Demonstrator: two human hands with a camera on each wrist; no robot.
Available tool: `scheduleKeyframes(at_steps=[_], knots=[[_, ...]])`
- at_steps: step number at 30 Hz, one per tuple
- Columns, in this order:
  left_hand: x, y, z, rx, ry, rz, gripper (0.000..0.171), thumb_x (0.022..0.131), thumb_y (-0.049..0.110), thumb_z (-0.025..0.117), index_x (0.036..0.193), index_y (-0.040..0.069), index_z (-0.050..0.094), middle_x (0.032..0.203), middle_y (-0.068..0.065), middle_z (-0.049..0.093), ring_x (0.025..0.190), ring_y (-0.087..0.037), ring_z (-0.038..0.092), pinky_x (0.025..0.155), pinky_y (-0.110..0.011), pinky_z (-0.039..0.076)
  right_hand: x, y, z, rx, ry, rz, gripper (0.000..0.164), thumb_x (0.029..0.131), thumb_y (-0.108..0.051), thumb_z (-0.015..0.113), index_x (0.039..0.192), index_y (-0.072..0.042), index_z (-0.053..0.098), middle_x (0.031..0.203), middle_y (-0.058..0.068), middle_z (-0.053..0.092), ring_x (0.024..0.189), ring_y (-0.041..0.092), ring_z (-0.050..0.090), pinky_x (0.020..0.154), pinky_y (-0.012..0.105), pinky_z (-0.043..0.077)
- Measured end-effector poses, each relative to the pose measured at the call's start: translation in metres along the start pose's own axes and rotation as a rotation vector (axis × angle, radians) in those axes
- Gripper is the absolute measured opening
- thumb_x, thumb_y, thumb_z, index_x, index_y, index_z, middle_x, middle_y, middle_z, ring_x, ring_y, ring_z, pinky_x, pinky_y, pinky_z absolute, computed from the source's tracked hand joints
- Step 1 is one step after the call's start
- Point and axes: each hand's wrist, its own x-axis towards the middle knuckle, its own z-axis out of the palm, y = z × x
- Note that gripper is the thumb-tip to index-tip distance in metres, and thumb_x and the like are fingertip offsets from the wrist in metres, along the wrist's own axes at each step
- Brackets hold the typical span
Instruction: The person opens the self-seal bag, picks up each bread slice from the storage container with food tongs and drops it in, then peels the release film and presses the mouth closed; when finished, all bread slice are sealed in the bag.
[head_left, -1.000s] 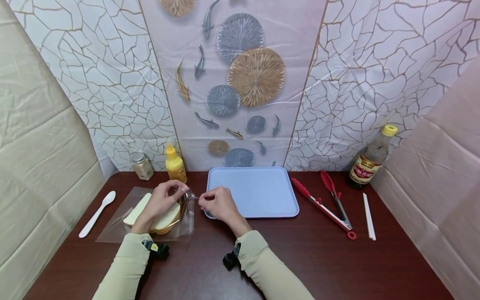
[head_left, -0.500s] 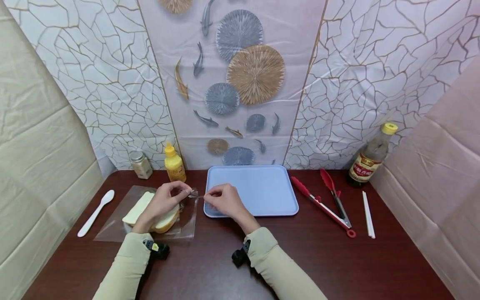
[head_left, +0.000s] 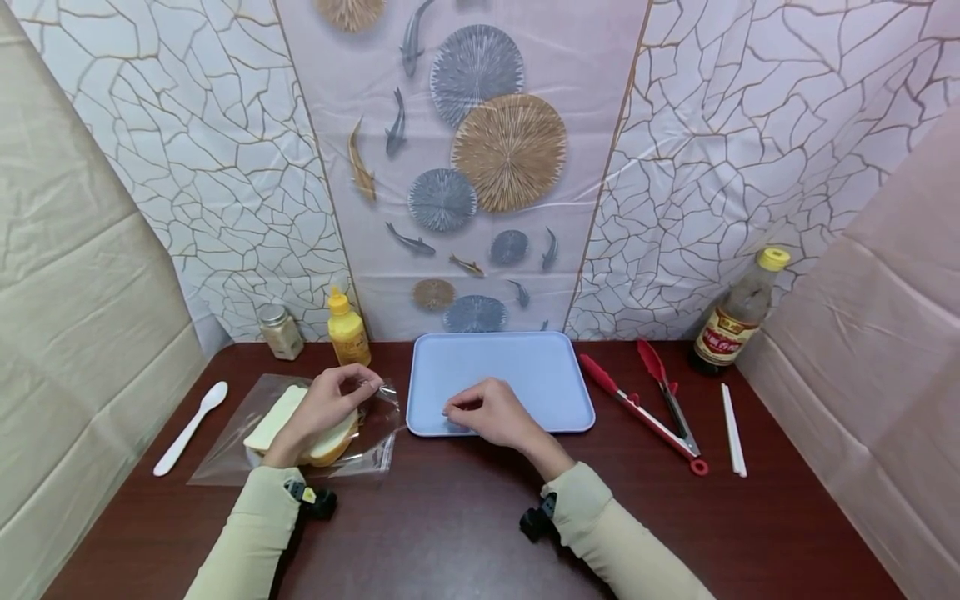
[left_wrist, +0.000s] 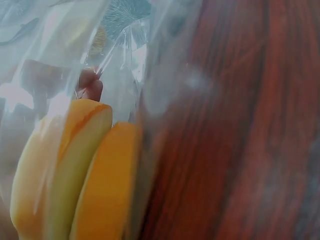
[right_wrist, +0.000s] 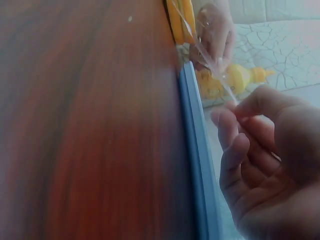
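Observation:
Two bread slices [head_left: 276,417] lie inside a clear plastic bag [head_left: 225,458] at the table's left. My left hand [head_left: 322,408] reaches over the bread and pinches the bag near its upper right corner. In the left wrist view the crusted bread [left_wrist: 102,185] shows through the plastic, the fingertips [left_wrist: 91,90] behind it. My right hand [head_left: 495,412] is over the front left part of the blue tray [head_left: 517,375]. Between its thumb and forefinger it pinches a thin clear strand of plastic [right_wrist: 220,77], which stretches towards the bag.
A yellow squeeze bottle [head_left: 347,333] and a spice jar [head_left: 280,333] stand behind the bag. Left of it lies a white spoon [head_left: 187,433]. Right of the tray are red tongs [head_left: 652,412], white chopsticks [head_left: 734,433] and a sauce bottle [head_left: 731,321].
My right hand has moved right, away from the left hand and over the tray, drawing plastic with it. The bag's right edge has lifted and spread; my left hand stays nearly still.

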Motion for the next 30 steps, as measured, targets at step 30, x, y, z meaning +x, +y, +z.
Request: scheduleKeyframes(at_steps=[30], knots=[[0.0, 0.003, 0.009, 0.092, 0.204, -0.069, 0.019, 0.107, 0.03, 0.07, 0.118, 0.016, 0.076, 0.101, -0.003, 0.079, 0.097, -0.021, 0.07, 0.093, -0.04, 0.051, -0.085, 0.041, -0.106, -0.034, -0.369, -0.011, 0.019, 0.103, -0.027, 0.077, 0.109, -0.013, 0.086, 0.085, 0.01, 0.081, 0.064, 0.029, 0.068, 0.061, 0.022, 0.054]])
